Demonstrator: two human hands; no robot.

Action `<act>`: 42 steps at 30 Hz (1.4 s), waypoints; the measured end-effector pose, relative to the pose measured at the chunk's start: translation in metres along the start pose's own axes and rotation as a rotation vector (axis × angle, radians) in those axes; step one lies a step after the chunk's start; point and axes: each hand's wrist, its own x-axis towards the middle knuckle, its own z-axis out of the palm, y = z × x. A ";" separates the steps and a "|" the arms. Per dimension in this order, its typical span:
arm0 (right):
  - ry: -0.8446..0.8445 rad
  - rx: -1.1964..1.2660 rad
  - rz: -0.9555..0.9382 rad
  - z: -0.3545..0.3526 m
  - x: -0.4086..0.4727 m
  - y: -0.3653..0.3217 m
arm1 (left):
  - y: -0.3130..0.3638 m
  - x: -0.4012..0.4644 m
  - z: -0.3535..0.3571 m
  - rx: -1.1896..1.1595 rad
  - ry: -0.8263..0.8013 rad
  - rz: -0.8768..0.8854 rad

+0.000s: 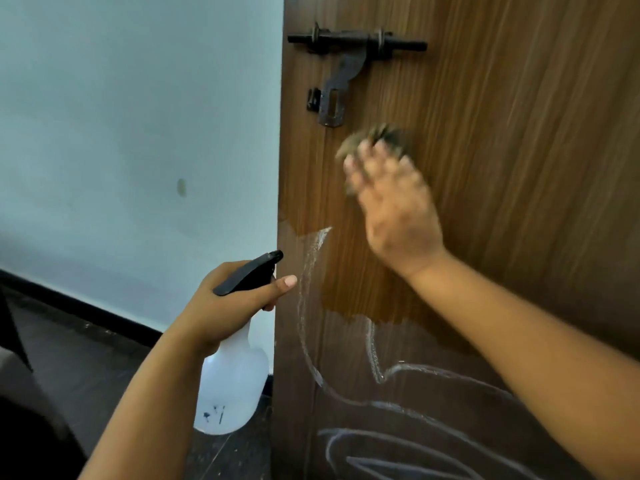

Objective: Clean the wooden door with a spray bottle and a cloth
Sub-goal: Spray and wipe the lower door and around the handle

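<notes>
The wooden door fills the right half of the view. Its upper part looks wiped and brighter; the lower part is duller and carries white chalk scribbles. My right hand, blurred by motion, presses a crumpled brownish cloth against the door just below the latch. My left hand grips the black trigger head of a white spray bottle near the door's left edge, the nozzle pointing at the door.
A dark metal sliding bolt with a hanging hasp is fixed high on the door. To the left is a pale blue wall with a dark skirting and dark floor below.
</notes>
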 end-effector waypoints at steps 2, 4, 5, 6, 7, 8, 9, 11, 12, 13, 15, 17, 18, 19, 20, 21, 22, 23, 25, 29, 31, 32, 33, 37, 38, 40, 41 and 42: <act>-0.072 -0.015 -0.321 0.007 -0.034 -0.040 | -0.001 -0.001 -0.001 -0.017 0.011 0.002; -0.225 -0.050 -0.743 0.006 -0.056 -0.066 | -0.001 0.001 -0.002 -0.047 0.042 0.000; -0.320 -0.063 -0.898 0.006 -0.057 -0.071 | -0.002 0.001 -0.002 -0.057 0.050 -0.001; -0.375 -0.073 -0.962 0.006 -0.049 -0.068 | -0.002 0.001 -0.001 -0.063 0.049 -0.002; -0.366 -0.082 -0.936 0.006 -0.031 -0.062 | -0.002 0.001 0.000 -0.070 0.047 -0.005; -0.296 -0.084 -0.846 0.008 -0.007 -0.055 | -0.002 0.000 0.001 -0.076 0.049 -0.010; -0.210 -0.079 -0.728 0.012 0.019 -0.045 | -0.003 0.001 0.001 -0.074 0.055 -0.012; -0.147 -0.090 -0.515 0.014 0.066 -0.029 | -0.004 0.001 0.002 -0.064 0.073 -0.015; -0.124 -0.091 -0.415 0.012 0.081 -0.028 | -0.003 0.002 0.002 -0.063 0.080 -0.005; -0.103 -0.086 -0.329 0.013 0.087 -0.032 | -0.003 0.002 0.002 -0.064 0.083 0.008; -0.104 -0.039 -0.190 0.018 0.071 -0.055 | -0.004 0.001 0.004 -0.071 0.091 0.023; -0.105 -0.047 -0.141 0.024 0.031 -0.090 | -0.005 0.001 0.004 -0.105 0.082 0.020; -0.103 -0.046 -0.154 0.030 0.006 -0.108 | -0.005 0.002 0.005 -0.144 0.074 0.010; -0.126 -0.017 -0.169 0.034 -0.019 -0.125 | -0.005 0.002 0.005 -0.195 0.059 -0.007; -0.165 0.035 -0.154 0.036 -0.043 -0.141 | -0.005 0.002 0.005 -0.248 0.033 -0.029; -0.207 0.069 -0.128 0.038 -0.063 -0.157 | -0.006 0.002 0.007 -0.286 0.010 -0.050; -0.269 0.084 -0.097 0.037 -0.080 -0.172 | -0.007 0.001 0.010 -0.307 -0.004 -0.079; -0.330 0.093 -0.068 0.036 -0.093 -0.184 | -0.009 0.000 0.014 -0.297 -0.001 -0.102; -0.381 0.098 -0.014 0.034 -0.100 -0.196 | -0.011 -0.003 0.025 -0.254 0.018 -0.126; -0.231 0.077 0.191 0.026 -0.116 -0.144 | -0.020 -0.007 0.046 -0.265 0.000 -0.121; -0.162 0.019 0.371 0.016 -0.149 -0.090 | -0.027 -0.008 0.049 -0.251 0.000 -0.118; -0.146 -0.014 0.439 0.007 -0.172 -0.063 | -0.030 -0.008 0.049 -0.247 -0.002 -0.113; -0.147 -0.013 0.504 -0.003 -0.195 -0.038 | -0.034 -0.007 0.048 -0.254 -0.003 -0.107; -0.038 0.038 0.842 -0.020 -0.231 -0.006 | -0.043 -0.001 0.043 -0.260 0.003 -0.088; 0.024 0.009 0.946 -0.015 -0.216 -0.020 | -0.046 0.001 0.043 -0.252 0.004 -0.081; 0.097 -0.006 1.004 0.002 -0.174 -0.063 | -0.051 0.004 0.049 -0.222 0.018 -0.072; 0.082 0.030 0.884 0.012 -0.155 -0.091 | -0.052 0.006 0.052 -0.206 0.035 -0.067; 0.032 0.101 0.696 0.022 -0.142 -0.121 | -0.052 0.008 0.056 -0.208 0.050 -0.059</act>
